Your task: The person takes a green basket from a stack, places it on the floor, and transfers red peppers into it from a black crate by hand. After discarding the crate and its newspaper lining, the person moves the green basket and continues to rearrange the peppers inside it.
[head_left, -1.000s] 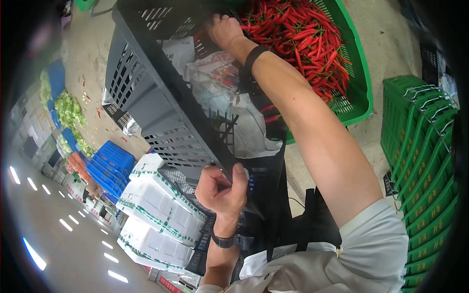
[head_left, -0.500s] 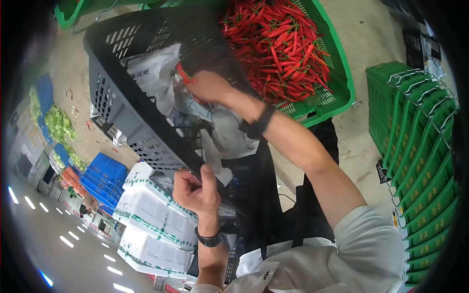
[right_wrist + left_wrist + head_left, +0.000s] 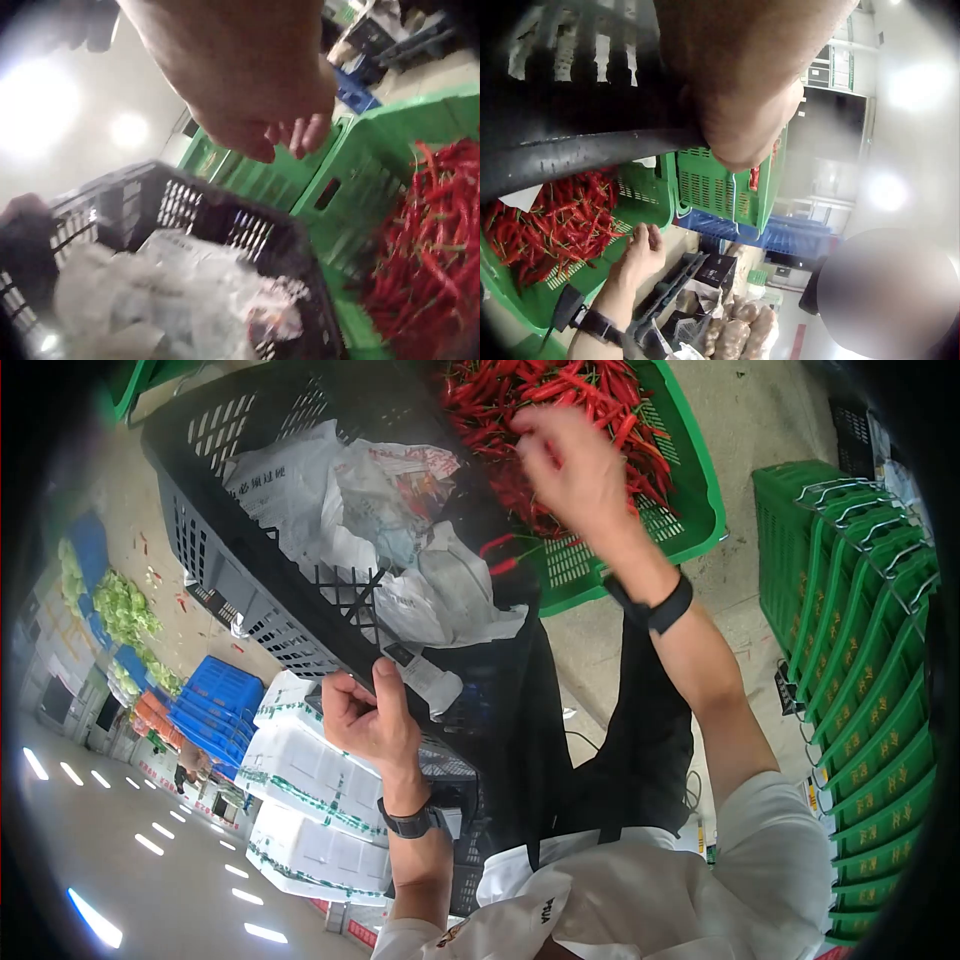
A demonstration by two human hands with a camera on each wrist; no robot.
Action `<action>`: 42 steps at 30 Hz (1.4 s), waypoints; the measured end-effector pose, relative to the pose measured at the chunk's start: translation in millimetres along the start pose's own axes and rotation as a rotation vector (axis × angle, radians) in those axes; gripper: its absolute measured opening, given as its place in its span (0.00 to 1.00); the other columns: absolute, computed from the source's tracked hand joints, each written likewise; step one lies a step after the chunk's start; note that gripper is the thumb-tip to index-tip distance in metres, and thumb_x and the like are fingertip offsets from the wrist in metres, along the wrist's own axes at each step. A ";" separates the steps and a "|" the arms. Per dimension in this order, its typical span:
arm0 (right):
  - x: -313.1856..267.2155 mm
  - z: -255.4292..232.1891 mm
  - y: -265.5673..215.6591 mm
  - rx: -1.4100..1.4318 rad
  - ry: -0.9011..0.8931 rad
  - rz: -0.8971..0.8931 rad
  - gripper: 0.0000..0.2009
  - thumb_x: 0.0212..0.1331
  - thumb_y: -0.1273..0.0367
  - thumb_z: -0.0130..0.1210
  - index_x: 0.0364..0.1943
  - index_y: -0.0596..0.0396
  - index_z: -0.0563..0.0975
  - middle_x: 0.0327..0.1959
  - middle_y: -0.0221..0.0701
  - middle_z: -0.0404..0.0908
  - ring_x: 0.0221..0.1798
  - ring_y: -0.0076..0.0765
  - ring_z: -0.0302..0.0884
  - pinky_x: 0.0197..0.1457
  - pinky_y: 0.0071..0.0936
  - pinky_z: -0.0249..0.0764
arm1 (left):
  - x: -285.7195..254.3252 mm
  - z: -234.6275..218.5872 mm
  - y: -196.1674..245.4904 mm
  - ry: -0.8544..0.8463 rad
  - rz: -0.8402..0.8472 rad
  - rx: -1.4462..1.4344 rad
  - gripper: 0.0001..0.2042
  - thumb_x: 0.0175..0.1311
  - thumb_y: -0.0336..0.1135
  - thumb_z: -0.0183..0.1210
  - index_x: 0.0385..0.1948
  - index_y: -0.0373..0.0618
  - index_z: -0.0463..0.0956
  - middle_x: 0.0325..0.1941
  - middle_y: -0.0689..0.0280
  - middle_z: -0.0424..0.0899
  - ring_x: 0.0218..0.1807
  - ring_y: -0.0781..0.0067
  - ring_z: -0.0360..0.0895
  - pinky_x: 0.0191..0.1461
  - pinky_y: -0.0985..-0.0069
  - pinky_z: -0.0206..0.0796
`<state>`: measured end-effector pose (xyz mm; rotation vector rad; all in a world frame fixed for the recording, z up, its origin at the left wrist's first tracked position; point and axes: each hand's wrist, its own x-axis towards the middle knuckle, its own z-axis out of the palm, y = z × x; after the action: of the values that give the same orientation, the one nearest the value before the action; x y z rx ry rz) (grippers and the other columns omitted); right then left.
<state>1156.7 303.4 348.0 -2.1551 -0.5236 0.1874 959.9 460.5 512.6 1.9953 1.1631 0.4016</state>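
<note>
My left hand (image 3: 375, 725) grips the near rim of a tilted black perforated crate (image 3: 265, 585), thumb on top. Crumpled white plastic bags (image 3: 400, 585) lie inside it. Over the green crate (image 3: 705, 490) of red chilies (image 3: 600, 405), my right hand (image 3: 580, 475) is raised, its fingers loosely bent and nothing visible in them. The left wrist view has the right hand (image 3: 641, 259) beside the chilies (image 3: 562, 225); in the right wrist view this hand (image 3: 247, 90) hangs above the crates' edges. A few chilies (image 3: 505, 565) lie between the two crates.
Stacked green crates (image 3: 850, 660) stand at the right. White foam boxes (image 3: 310, 780) and blue crates (image 3: 215, 705) are at the left, with leafy greens (image 3: 125, 610) beyond. Another green crate (image 3: 720, 187) stands past the chilies.
My right hand has moved out of the black crate, rightward to above the chilies; the red piece at its fingers is no longer seen there. My left hand still grips the rim, slightly further left.
</note>
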 end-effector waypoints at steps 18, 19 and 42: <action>-140.8 91.7 43.2 -0.540 -0.764 -0.569 0.11 0.51 0.63 0.54 0.34 0.54 0.76 0.32 0.30 0.74 0.36 0.35 0.74 0.32 0.32 0.71 | 5.5 -16.8 -2.7 -0.055 -0.005 0.086 0.15 0.55 0.29 0.66 0.20 0.45 0.64 0.16 0.78 0.65 0.20 0.90 0.57 0.24 0.88 0.46; -137.6 85.7 42.9 -0.539 -0.762 -0.577 0.11 0.51 0.63 0.54 0.34 0.54 0.76 0.32 0.30 0.74 0.36 0.35 0.74 0.32 0.32 0.71 | 8.0 -20.8 -4.8 -0.062 -0.026 0.121 0.16 0.55 0.32 0.67 0.20 0.45 0.64 0.15 0.79 0.64 0.19 0.91 0.55 0.23 0.88 0.45; -107.6 -55.2 1.7 0.513 -0.760 0.923 0.37 0.55 0.56 0.62 0.65 0.61 0.61 0.54 0.40 0.74 0.53 0.33 0.74 0.50 0.31 0.73 | 64.3 -242.4 -131.6 0.040 -0.808 -0.364 0.06 0.57 0.31 0.58 0.31 0.39 0.77 0.30 0.64 0.81 0.30 0.70 0.79 0.38 0.76 0.74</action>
<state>1078.0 215.2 373.6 -1.6042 0.1653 1.5010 769.7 664.1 563.8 1.0885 1.6609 0.2056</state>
